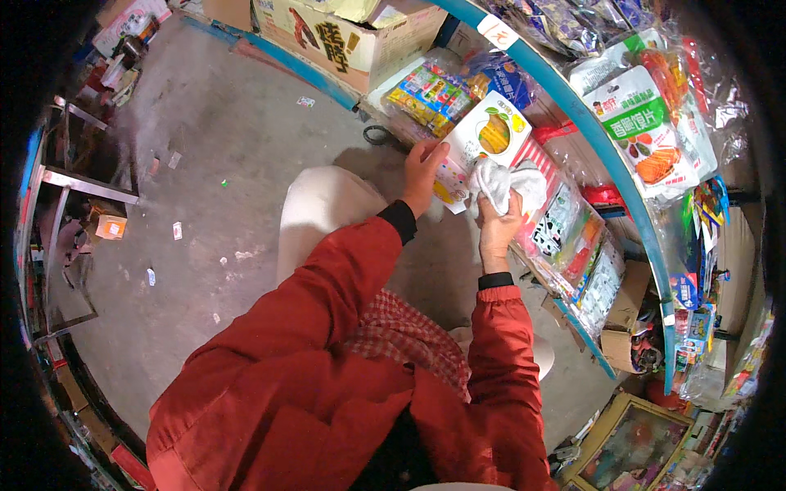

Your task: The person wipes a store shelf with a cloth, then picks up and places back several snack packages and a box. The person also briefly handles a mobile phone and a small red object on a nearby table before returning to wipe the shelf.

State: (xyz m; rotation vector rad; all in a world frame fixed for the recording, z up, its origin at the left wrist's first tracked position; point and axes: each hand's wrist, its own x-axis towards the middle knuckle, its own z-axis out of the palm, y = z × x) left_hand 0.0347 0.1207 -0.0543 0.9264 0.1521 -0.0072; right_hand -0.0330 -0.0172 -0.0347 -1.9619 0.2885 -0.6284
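A white printed carton [462,136] with a round picture of yellow sticks is tilted in front of the lower shelf. My left hand [424,175] grips its left edge, fingers behind and thumb near the front. In my right hand [498,222] is a bunched white cloth [508,183], which lies against the carton's lower right part. The cloth hides that corner of the carton. Behind the carton, a clear bag of colourful small packets [430,98] lies on the shelf, beside a blue snack bag [506,77].
The shelf's blue upper edge [592,119] curves close to my right, with hanging snack pouches [642,132] beyond it. A large cardboard box [344,46] stands at the far end. Paper scraps [177,231] dot the concrete floor [202,153]. A metal frame [89,184] stands left.
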